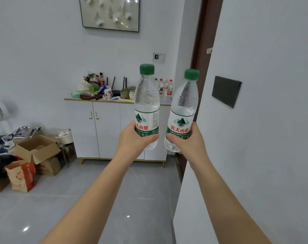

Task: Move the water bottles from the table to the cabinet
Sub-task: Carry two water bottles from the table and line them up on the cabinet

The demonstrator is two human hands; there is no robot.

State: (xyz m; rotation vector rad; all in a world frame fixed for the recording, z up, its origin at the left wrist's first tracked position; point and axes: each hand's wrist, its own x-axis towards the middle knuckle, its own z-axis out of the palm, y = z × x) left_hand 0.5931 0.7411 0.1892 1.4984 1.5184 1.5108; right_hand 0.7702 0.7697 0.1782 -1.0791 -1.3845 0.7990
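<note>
Presently both forearms reach forward, each carrying one bottle; the left grip (133, 138) holds the left water bottle (147, 95) round its lower label, fingers curled about it; the right grip (188, 143) holds the right water bottle (185, 99) at the same level, likewise curled round it; both bottles are clear, green-capped and near upright, the right one leaning slightly rightward; they sit just beside each other, not touching; both are held in the air above the grey tiled floor (79, 199), in front of the white cabinet (105, 129) at the far wall; cabinet doors closed; its top surface is crowded with bowls, jars and small red-capped bottles (167, 87); cardboard boxes (35, 150) and a paper bag (21, 175) lie on the floor left of the cabinet; a framed picture (110, 13) hangs above it.
</note>
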